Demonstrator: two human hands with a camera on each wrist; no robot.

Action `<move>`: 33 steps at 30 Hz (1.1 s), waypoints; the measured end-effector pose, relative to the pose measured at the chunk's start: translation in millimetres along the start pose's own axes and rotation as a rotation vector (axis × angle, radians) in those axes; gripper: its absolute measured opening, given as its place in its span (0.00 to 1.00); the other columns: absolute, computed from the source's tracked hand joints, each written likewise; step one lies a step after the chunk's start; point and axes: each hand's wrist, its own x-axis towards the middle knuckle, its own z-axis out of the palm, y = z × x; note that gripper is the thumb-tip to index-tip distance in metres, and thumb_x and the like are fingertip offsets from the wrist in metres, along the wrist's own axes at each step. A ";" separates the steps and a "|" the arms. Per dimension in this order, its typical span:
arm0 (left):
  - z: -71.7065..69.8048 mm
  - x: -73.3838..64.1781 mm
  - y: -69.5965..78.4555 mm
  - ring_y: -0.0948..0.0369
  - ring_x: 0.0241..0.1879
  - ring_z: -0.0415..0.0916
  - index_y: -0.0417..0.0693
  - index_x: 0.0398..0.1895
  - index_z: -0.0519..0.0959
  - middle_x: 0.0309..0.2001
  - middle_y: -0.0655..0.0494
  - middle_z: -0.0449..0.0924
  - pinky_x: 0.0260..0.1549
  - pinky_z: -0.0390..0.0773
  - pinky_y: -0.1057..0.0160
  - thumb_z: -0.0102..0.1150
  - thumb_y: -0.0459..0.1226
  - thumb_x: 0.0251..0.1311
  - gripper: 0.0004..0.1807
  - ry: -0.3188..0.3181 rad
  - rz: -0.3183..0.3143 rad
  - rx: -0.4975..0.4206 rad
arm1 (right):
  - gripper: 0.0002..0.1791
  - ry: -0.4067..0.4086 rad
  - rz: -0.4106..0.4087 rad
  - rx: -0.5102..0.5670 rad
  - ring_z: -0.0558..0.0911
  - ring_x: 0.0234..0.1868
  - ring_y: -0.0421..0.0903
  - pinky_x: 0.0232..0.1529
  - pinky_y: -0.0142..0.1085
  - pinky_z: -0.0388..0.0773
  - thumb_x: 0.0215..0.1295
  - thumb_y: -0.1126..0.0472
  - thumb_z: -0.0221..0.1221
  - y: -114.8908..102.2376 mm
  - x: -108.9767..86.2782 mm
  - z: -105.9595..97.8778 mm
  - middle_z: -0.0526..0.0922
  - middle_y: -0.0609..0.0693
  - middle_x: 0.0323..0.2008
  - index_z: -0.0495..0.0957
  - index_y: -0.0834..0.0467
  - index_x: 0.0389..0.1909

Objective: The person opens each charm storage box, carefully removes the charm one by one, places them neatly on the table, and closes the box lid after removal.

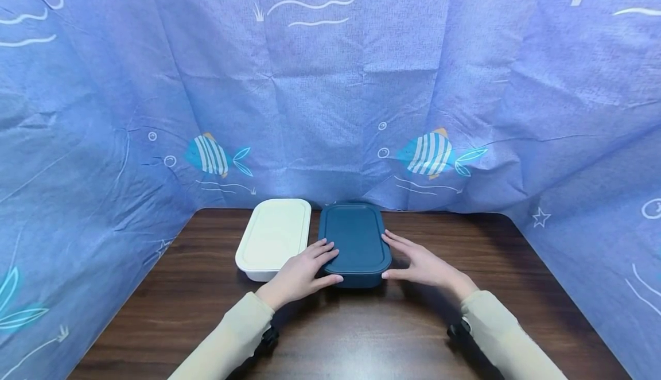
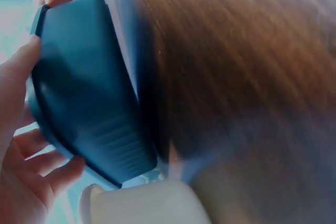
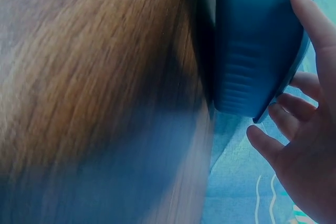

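Observation:
A dark blue rectangular lidded container [image 1: 355, 236] with rounded corners rests on the table. My left hand [image 1: 301, 272] lies along its left edge, fingertips on the lid and thumb by the front left corner. On the other side, my right hand [image 1: 426, 262] has spread fingers at the right edge of the lid and its thumb near the front right corner. In the right wrist view, the little finger stands apart from the blue container [image 3: 252, 51]. Ridges show on its side in both wrist views. A white lidded container [image 1: 276, 233] of similar shape sits just left of it.
The dark brown wooden table [image 1: 356, 334] has its far edge just behind both containers. A blue cloth [image 1: 330, 110] printed with fish hangs behind and at both sides of the table. The left forearm passes close by the front of the white container.

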 end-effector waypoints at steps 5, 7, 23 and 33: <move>6.6 0.8 0.0 0.55 0.77 0.52 0.48 0.72 0.71 0.74 0.52 0.66 0.71 0.62 0.49 0.51 0.63 0.69 0.38 0.025 -0.071 -0.109 | 0.52 0.027 -0.014 0.021 0.62 0.75 0.57 0.65 0.58 0.70 0.60 0.31 0.64 -1.5 2.2 0.1 0.54 0.51 0.79 0.57 0.50 0.79; 8.2 1.0 0.2 0.55 0.78 0.51 0.48 0.72 0.71 0.74 0.53 0.65 0.71 0.62 0.49 0.52 0.62 0.69 0.38 0.040 -0.081 -0.130 | 0.52 0.033 -0.012 0.026 0.63 0.75 0.57 0.65 0.58 0.70 0.60 0.30 0.63 -2.0 2.8 0.1 0.54 0.51 0.79 0.57 0.50 0.79; 10.2 1.4 6.1 0.52 0.71 0.65 0.39 0.68 0.73 0.70 0.46 0.71 0.66 0.69 0.52 0.48 0.56 0.75 0.33 0.109 0.065 0.043 | 0.52 0.039 -0.021 0.067 0.69 0.71 0.58 0.64 0.56 0.72 0.63 0.36 0.65 -2.0 3.3 3.1 0.52 0.55 0.79 0.54 0.54 0.80; 16.3 2.0 6.3 0.54 0.73 0.62 0.43 0.69 0.74 0.71 0.49 0.70 0.69 0.66 0.54 0.49 0.57 0.73 0.33 0.125 0.017 -0.039 | 0.51 0.027 0.054 0.191 0.73 0.68 0.58 0.61 0.54 0.76 0.66 0.41 0.64 -5.0 0.5 14.0 0.66 0.62 0.72 0.48 0.50 0.81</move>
